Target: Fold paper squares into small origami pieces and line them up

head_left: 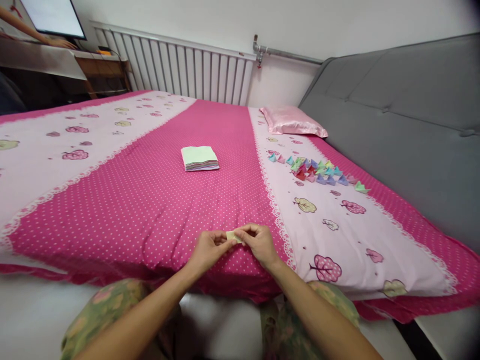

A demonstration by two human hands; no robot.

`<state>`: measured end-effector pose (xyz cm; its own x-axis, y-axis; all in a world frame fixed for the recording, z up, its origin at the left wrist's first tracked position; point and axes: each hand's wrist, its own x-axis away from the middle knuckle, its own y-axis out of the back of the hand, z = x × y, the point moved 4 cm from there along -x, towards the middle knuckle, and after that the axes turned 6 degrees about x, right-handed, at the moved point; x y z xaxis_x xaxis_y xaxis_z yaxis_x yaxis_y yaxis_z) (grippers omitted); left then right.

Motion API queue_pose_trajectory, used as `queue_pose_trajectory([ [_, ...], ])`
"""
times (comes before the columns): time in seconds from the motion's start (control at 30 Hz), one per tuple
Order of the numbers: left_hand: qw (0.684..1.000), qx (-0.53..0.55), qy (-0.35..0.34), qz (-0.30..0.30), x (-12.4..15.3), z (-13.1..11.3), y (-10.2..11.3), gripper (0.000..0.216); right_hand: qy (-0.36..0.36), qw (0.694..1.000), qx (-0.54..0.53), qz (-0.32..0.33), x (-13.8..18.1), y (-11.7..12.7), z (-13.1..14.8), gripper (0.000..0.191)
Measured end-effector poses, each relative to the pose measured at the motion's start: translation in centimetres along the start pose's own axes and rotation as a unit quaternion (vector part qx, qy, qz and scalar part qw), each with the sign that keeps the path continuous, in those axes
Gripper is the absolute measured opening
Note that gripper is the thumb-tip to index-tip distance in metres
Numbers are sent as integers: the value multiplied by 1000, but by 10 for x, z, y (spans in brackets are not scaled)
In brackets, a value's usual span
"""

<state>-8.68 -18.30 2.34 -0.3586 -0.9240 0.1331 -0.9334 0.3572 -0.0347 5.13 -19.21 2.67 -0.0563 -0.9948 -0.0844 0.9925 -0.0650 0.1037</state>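
Between my two hands is a small pale yellow piece of folded paper (231, 235), held just above the near edge of the bed. My left hand (210, 250) pinches its left side with thumb and fingers. On the right side, the thumb and fingers of my right hand (259, 243) are closed on the same paper and cover part of it. Farther out on the pink dotted cloth lies a stack of square coloured paper (200, 158), pale green on top. To its right sits a cluster of small folded paper shapes (318, 171) in several colours.
The bed has a pink and white sheet (157, 200). A pink satin pillow (292, 121) rests near the grey padded headboard (393, 90). Behind the bed stand a white radiator (176, 65) and a pipe. At the far left, another person's hand (62, 43) is by a monitor (52, 17).
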Motion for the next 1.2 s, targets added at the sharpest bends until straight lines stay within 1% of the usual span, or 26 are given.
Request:
queue_pose_trajectory([
  [0.13,1000,8,22,10,-1,2,1,21,-17,1000,-22,-5,-1,1,-2,18],
  [0.3,999,29,21,32,-1,5,0,21,-29,999,-32,3,-1,0,-4,17],
  [0.43,999,28,23,37,-1,5,0,21,-33,999,-39,5,0,0,-3,17],
  [0.57,998,37,27,34,0,3,0,22,-31,999,-38,6,-1,0,-2,19],
  [0.7,997,67,35,12,0,3,1,28,-36,999,-29,19,-2,-1,-4,27],
  [0.77,996,85,38,0,0,2,1,31,-25,999,-22,31,-3,-2,-5,30],
  [0.87,995,95,38,-16,0,1,2,33,-7,999,5,46,-3,-2,-4,26],
  [1.03,994,96,41,-18,1,1,2,32,10,997,61,35,-2,-1,1,24],
  [1.2,993,107,40,-12,0,2,2,33,16,996,84,24,-1,0,1,26],
])
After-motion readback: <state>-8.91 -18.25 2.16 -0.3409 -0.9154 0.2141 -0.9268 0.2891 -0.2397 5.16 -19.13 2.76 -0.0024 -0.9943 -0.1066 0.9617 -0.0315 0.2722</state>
